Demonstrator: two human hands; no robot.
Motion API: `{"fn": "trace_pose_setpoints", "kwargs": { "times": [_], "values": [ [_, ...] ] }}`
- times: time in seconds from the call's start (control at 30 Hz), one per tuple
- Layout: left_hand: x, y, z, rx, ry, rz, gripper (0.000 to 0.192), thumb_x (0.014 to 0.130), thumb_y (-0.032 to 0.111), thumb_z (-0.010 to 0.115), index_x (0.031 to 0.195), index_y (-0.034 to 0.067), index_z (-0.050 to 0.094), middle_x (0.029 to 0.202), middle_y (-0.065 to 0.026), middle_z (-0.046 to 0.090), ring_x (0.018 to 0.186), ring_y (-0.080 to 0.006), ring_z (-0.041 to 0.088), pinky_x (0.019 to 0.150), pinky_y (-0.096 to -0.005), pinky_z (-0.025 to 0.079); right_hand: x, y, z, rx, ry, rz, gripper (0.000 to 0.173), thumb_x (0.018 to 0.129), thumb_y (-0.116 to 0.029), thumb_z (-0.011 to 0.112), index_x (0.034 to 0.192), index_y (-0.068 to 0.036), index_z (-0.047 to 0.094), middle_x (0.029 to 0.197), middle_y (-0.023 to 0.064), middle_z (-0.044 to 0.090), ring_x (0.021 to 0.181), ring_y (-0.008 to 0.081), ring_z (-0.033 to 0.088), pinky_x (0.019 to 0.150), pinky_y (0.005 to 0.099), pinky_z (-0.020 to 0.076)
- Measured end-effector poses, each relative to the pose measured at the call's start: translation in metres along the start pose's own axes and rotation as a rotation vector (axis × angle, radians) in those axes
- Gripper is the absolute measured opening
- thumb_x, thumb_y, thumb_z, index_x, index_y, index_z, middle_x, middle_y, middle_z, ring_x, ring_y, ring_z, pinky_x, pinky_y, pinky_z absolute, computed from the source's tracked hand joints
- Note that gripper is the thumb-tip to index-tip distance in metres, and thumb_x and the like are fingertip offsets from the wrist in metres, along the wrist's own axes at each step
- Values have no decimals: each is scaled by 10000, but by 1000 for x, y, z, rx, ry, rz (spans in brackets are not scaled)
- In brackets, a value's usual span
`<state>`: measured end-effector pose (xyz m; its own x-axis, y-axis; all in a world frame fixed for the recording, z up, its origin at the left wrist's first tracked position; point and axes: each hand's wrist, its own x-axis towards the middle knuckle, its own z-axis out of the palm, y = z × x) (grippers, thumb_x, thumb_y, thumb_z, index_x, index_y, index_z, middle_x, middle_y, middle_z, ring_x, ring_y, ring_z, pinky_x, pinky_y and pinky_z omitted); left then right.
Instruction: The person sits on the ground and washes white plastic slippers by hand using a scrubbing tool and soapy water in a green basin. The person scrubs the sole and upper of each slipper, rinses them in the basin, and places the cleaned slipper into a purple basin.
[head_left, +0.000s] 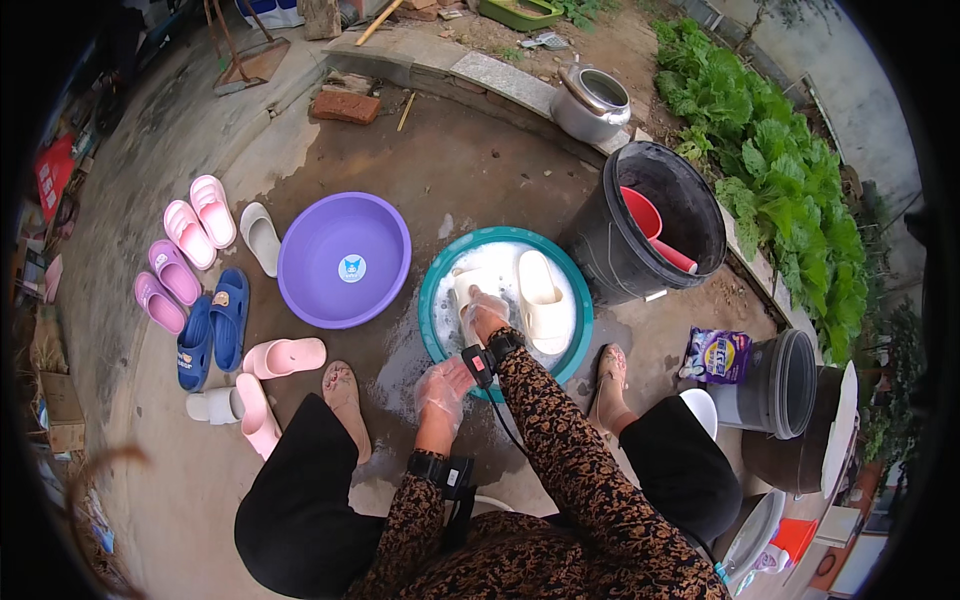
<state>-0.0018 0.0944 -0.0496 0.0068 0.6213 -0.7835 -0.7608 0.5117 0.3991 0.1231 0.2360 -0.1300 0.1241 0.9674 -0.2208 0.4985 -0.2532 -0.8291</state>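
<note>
A teal plastic basin (430, 330) of sudsy water stands between my feet. Two white slippers lie in its foam: the right-hand slipper (543, 304) shows its sole bed and strap, while the left-hand slipper (466, 277) is partly covered by my hand and suds. In a clear plastic glove, my right hand (487, 311) reaches into the basin with its fingers on the left-hand slipper. My left hand (444, 386), also gloved in clear plastic, is at the basin's near-left rim with its fingers extended and nothing visible in it.
A purple basin (341, 289) sits to the left, near pink slippers (285, 358), blue slippers (229, 319) and other pairs. On the right stand a black bucket (592, 255) holding a red dipper (642, 214), a detergent bag (716, 356) and a grey bucket (765, 386). An aluminium kettle (589, 112) is behind.
</note>
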Motion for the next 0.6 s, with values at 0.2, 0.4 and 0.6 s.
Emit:
{"fn": "trace_pose_setpoints", "kwargs": {
  "times": [0.2,0.4,0.6],
  "values": [
    [0,5,1,-17,26,15,523,1072,245,399,1420,-143,445,1433,-319,512,1290,-391,571,1095,-476,495,-18,21,-11,-648,-112,-342,204,925,-256,653,974,-60,673,812,182,705,811,397,703,726,473,550],
    [-15,10,12,82,55,64,563,1039,255,506,1468,-100,429,1508,-286,461,1369,-403,496,1086,-495,484,-14,8,-52,829,-181,703,325,1043,-361,632,991,-40,633,803,60,632,679,197,587,641,326,526],
    [-13,3,18,105,34,-7,639,985,358,641,1522,59,469,1567,-145,456,1412,-360,439,1042,-490,488,-63,-14,-87,1181,-221,538,303,1027,-314,666,1062,-14,641,822,56,640,744,186,626,723,323,565]
  ]
}}
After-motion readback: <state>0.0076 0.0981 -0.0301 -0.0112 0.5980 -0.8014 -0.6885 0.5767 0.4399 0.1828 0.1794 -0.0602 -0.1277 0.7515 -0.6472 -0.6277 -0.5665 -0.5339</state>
